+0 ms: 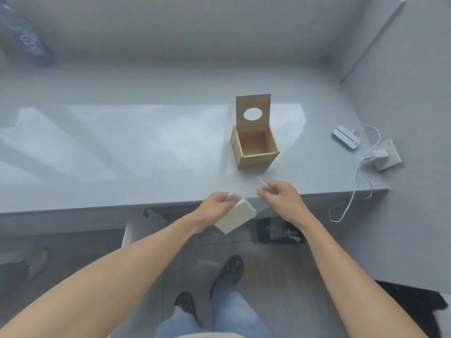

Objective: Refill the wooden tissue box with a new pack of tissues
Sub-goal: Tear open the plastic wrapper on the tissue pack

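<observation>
The wooden tissue box (256, 160) stands on the grey counter, its inside bare. Its lid (253, 112) with a round hole is raised upright at the back. In front of the box, at the counter's front edge, I hold a white pack of tissues (235, 216) in clear plastic wrap. My left hand (216, 206) pinches the wrap at the pack's upper left. My right hand (278, 194) pinches the wrap's other side, stretched apart to the right. The pack hangs tilted below my left hand.
The grey counter (122, 154) runs left and right. A small white device (346, 137), a white plug on a socket plate (384, 155) and a white cable (353, 191) lie at the right. A blue bottle (29, 42) lies at the far left. An open drawer (151, 223) is below the counter edge.
</observation>
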